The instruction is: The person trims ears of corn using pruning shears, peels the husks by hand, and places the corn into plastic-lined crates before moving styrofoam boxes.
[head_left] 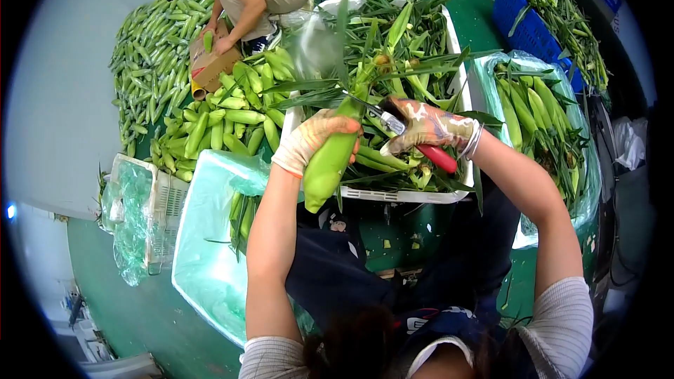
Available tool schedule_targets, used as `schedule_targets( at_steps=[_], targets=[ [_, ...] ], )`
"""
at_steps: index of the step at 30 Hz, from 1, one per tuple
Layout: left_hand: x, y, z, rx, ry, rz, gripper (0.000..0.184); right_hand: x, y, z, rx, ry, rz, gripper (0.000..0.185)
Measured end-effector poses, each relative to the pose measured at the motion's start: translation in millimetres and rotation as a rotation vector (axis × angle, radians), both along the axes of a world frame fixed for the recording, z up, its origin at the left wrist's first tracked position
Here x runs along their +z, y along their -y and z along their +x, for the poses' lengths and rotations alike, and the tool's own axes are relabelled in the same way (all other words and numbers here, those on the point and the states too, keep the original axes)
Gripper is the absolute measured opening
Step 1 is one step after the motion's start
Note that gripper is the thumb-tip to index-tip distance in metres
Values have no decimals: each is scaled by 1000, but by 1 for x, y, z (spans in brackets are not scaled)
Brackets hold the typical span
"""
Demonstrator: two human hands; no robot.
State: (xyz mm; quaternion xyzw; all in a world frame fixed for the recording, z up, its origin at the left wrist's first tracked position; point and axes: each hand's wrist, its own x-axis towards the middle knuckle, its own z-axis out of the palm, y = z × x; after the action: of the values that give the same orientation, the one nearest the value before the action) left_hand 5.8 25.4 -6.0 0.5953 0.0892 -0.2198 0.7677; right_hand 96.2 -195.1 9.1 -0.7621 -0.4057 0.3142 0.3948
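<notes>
My left hand (pixel 324 139), in a pale glove with orange fingertips, is wrapped round a green corn cob (pixel 328 172) in its husk. The cob slants, its stem end and leaves pointing up to the right. My right hand (pixel 428 126), in a patterned glove, is closed round pruning shears (pixel 392 123) with a red handle. The blades reach the upper end of the cob, among the leaves. Below both hands is a white crate (pixel 460 95) full of cut leaves and husks.
A co-worker (pixel 246 0) crouches at the upper left by a cardboard box (pixel 210 63), beside piled corn (pixel 232 112). Lined crates stand left (pixel 203 267) and right (pixel 491 91). A blue crate (pixel 523 24) holds leaves at the upper right.
</notes>
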Motion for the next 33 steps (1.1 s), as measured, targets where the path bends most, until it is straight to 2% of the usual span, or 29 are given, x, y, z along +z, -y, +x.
schedule_targets(
  at_steps=[2,3,4,7,10,11,12,14,15,16,17,18,20,21,22,24,26,28,29,31,33],
  targets=[
    [0,1,6,-1,-26,20,32,-10,2,0,-28,-246,102,54],
    [0,1,7,11,-66,28,33,-8,1,-3,-92,-412,59,36],
    [-1,0,7,24,-110,37,34,-13,0,-5,-127,-505,122,28],
    [-7,-8,6,0,-82,54,37,-41,-2,-6,-374,-630,118,30],
    [-6,-28,7,-35,68,120,39,-53,16,0,-389,-751,237,31],
    [-4,-35,6,-79,264,225,40,-45,23,-4,-322,-717,243,31],
    [1,-43,4,-117,458,339,41,-33,27,-7,-308,-609,119,32],
    [25,-59,-2,-26,490,404,42,-45,34,-5,-248,-469,-40,36],
    [27,-76,-5,84,524,412,41,-47,37,-9,-227,-453,-6,34],
    [27,-96,-10,193,558,420,41,-50,39,-10,-242,-391,-112,34],
    [12,-126,-15,386,617,285,36,-51,41,-17,-317,-475,-13,35],
    [0,-155,-18,601,659,173,34,-67,46,-16,-317,-513,-25,34],
    [-56,-229,-20,1029,676,550,36,-71,43,-16,-358,-496,-230,30],
    [-68,-253,-13,1329,541,-58,43,-84,44,-19,-414,-589,-162,30],
    [-98,-298,-6,1437,419,-290,48,-97,44,-20,-469,-672,-91,29],
    [-144,-338,4,1643,310,-378,51,-92,26,-19,-510,-649,-244,27],
    [-188,-375,27,1875,346,-405,51,-119,24,-17,-595,-736,-166,26],
    [-209,-413,39,1686,569,-540,34,-144,37,-10,-594,-759,-239,31],
    [-211,-422,37,1609,626,-568,32,-147,36,-9,-620,-753,-252,29],
    [-187,-434,21,1450,678,-402,28,-145,34,-12,-667,-714,-264,28],
    [-152,-431,-27,1332,681,-13,24,-145,35,-10,-672,-738,-275,34]
  ],
)
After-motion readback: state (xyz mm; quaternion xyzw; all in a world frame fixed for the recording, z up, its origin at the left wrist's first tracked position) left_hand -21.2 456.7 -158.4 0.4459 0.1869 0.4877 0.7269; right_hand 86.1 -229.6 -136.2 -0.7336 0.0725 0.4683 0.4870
